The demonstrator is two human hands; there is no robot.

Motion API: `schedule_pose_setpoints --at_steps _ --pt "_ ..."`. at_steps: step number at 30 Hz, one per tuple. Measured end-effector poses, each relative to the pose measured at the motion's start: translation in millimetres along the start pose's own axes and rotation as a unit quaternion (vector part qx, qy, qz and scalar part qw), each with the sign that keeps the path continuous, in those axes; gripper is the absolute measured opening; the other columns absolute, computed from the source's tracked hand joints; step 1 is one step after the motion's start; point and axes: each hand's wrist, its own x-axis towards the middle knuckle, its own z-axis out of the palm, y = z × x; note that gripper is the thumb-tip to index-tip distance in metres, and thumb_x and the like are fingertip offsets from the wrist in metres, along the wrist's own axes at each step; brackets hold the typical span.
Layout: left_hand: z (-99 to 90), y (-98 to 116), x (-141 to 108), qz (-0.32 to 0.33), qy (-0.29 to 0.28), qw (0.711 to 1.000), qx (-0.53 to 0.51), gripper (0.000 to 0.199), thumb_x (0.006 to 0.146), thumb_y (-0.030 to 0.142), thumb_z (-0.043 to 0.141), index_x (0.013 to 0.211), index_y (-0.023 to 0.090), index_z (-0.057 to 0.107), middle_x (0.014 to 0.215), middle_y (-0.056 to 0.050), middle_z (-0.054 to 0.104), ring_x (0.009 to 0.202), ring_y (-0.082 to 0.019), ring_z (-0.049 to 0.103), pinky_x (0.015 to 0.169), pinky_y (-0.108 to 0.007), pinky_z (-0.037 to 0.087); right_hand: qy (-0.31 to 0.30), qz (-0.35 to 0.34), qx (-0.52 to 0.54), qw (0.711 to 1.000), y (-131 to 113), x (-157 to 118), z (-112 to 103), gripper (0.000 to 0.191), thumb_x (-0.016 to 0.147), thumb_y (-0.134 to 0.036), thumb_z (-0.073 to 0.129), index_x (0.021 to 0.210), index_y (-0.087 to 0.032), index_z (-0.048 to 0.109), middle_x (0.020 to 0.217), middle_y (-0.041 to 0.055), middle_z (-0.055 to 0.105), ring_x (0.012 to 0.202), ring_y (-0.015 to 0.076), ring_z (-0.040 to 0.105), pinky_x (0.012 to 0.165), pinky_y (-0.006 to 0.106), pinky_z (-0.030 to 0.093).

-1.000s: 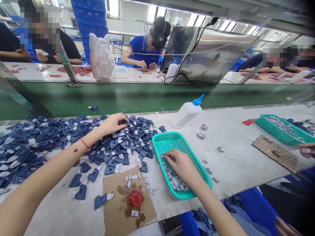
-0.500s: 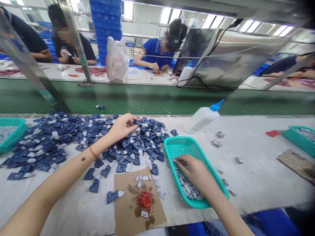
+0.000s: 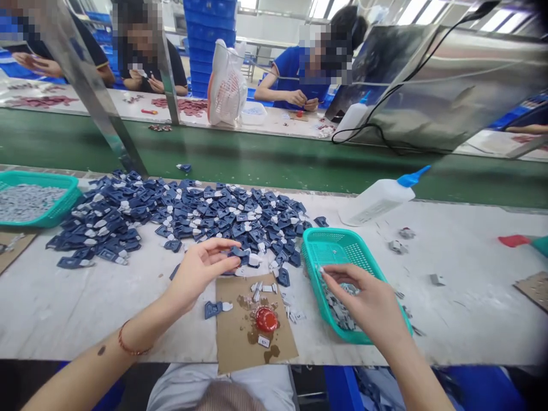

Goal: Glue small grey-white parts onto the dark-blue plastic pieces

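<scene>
My left hand (image 3: 209, 262) pinches a dark blue piece with a white tip (image 3: 245, 256) above the near edge of the pile of blue pieces (image 3: 222, 211). Over the left side of the green basket (image 3: 368, 251), my right hand (image 3: 363, 291) holds a small light piece (image 3: 322, 270) between thumb and fingertips. Small grey pieces (image 3: 340, 308) lie in that basket. On the cardboard (image 3: 231, 342) stand a red cap (image 3: 266, 319), a small rectangular piece (image 3: 264, 341) and several light strips. One blue piece (image 3: 214, 309) lies at the cardboard's left edge.
A white bottle with a blue nozzle (image 3: 379, 200) leans behind the basket. Another green basket (image 3: 64, 208) stands at the far left. Scraps (image 3: 398, 246) lie to the right. Across the green strip (image 3: 240, 162), several people work at another table.
My left hand has come back from the pile toward the cardboard with a blue piece. My right hand has lifted slightly in the basket with a small piece. The view has shifted.
</scene>
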Motion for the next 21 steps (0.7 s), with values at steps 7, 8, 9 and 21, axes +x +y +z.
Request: schedule_pose_setpoints --at_steps 7,8,9,21 --pt "-3.0 -31 -45 -0.238 0.057 0.926 -0.286 0.007 0.074 0.016 0.071 0.079 0.017 0.066 0.083 -0.003 0.071 0.082 -0.016 0.072 0.072 -0.022 0.059 -0.081 -0.048 0.064 0.994 -66 -44 16 0.013 0.088 -0.031 0.055 0.090 -0.023 0.066 0.085 0.0053 0.072 0.074 0.0201 0.068 0.068 0.031 0.055" --pt "-3.4 -35 -50 -0.251 0.060 0.915 -0.310 0.004 0.076 0.017 0.069 0.078 0.017 0.066 0.084 -0.004 0.071 0.082 -0.015 0.071 0.073 -0.021 0.058 -0.090 -0.052 0.064 0.993 -70 -48 19 0.013 0.088 -0.030 0.055 0.090 -0.023 0.065 0.085 0.0054 0.072 0.075 0.0201 0.067 0.068 0.031 0.055" --pt "-3.8 -39 -55 -0.255 0.062 0.907 -0.329 0.002 0.077 0.017 0.068 0.079 0.016 0.067 0.085 -0.004 0.072 0.081 -0.014 0.071 0.072 -0.019 0.058 -0.096 -0.057 0.062 0.992 -73 -52 21 0.012 0.088 -0.029 0.055 0.090 -0.023 0.065 0.085 0.0055 0.071 0.076 0.0200 0.067 0.068 0.031 0.055" --pt "-6.8 -74 -94 -0.159 0.032 0.967 -0.197 0.032 0.068 0.029 0.082 0.096 0.018 0.071 0.095 -0.004 0.072 0.073 -0.012 0.067 0.064 -0.019 0.054 -0.142 -0.132 -0.036 0.980 -85 -58 40 0.009 0.089 -0.016 0.051 0.090 -0.018 0.060 0.088 0.0075 0.066 0.085 0.0223 0.065 0.075 0.035 0.053"
